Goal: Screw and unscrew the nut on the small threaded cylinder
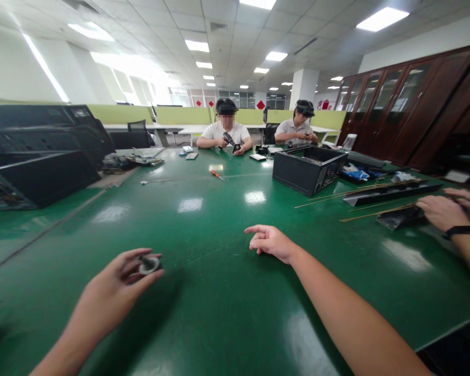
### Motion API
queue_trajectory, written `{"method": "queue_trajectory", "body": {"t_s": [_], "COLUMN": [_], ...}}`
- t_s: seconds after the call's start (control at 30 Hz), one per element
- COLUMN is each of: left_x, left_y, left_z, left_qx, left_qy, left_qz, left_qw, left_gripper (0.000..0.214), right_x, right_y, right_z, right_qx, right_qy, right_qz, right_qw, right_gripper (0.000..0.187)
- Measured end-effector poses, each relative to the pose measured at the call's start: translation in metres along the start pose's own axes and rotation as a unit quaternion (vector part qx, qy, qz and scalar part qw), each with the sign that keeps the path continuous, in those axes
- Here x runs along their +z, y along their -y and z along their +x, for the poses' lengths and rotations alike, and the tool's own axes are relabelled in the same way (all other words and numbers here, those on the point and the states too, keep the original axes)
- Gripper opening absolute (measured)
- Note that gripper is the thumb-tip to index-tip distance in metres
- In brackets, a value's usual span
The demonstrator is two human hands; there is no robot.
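Note:
Between the thumb and fingers of my left hand (123,279) is a small round part (149,265) with a pale ring and a dark middle; its exact kind cannot be made out. That hand is held above the green table (203,318), at the left. Toward the middle, my right hand (269,242) hovers over the tabletop with its index finger stretched out and the other fingers loosely bent and apart. Nothing shows in it. A screwdriver (216,175) with an orange-red handle lies farther off, beyond both hands.
An open black computer case (309,168) stands at the back right, near thin rods and dark metal channels (395,194). A co-worker's hands (446,211) rest there. More cases (43,177) are at left. Across the table, one person holds a power drill (229,139); another sits alongside.

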State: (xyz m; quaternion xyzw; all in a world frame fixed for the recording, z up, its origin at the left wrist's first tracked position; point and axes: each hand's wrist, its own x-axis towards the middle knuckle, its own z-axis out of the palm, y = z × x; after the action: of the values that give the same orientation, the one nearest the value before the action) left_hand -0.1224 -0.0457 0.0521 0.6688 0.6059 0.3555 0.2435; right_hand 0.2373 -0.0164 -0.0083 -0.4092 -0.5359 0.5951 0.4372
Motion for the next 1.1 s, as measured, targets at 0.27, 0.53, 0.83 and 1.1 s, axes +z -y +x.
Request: {"method": "queue_trajectory", "body": {"t_s": [0.27, 0.53, 0.83, 1.1], "left_x": [0.119, 0.121, 0.121, 0.122], "left_y": [-0.042, -0.026, -0.033, -0.029], "left_z": [0.023, 0.021, 0.016, 0.016], "left_qx": [0.154, 0.173, 0.179, 0.19], "left_qy": [0.14, 0.141, 0.14, 0.147], "left_qz": [-0.005, -0.022, -0.024, -0.015], "left_qw": [0.978, 0.975, 0.973, 0.971], "left_gripper": [0.036, 0.037, 0.02, 0.021], "right_x": [-0.003, 0.022, 0.037, 0.037], "right_y": [-0.008, -0.006, 0.002, -0.004], "right_z": [-0.001, -0.006, -0.013, -0.009], "right_qx": [-0.103, -0.146, -0.215, -0.229], "right_qy": [0.021, 0.019, 0.005, 0.021], "right_qz": [-0.141, -0.296, -0.409, -0.42], "right_qw": [0.984, 0.944, 0.887, 0.878], "right_gripper": [0.052, 0.052, 0.029, 0.014]}}
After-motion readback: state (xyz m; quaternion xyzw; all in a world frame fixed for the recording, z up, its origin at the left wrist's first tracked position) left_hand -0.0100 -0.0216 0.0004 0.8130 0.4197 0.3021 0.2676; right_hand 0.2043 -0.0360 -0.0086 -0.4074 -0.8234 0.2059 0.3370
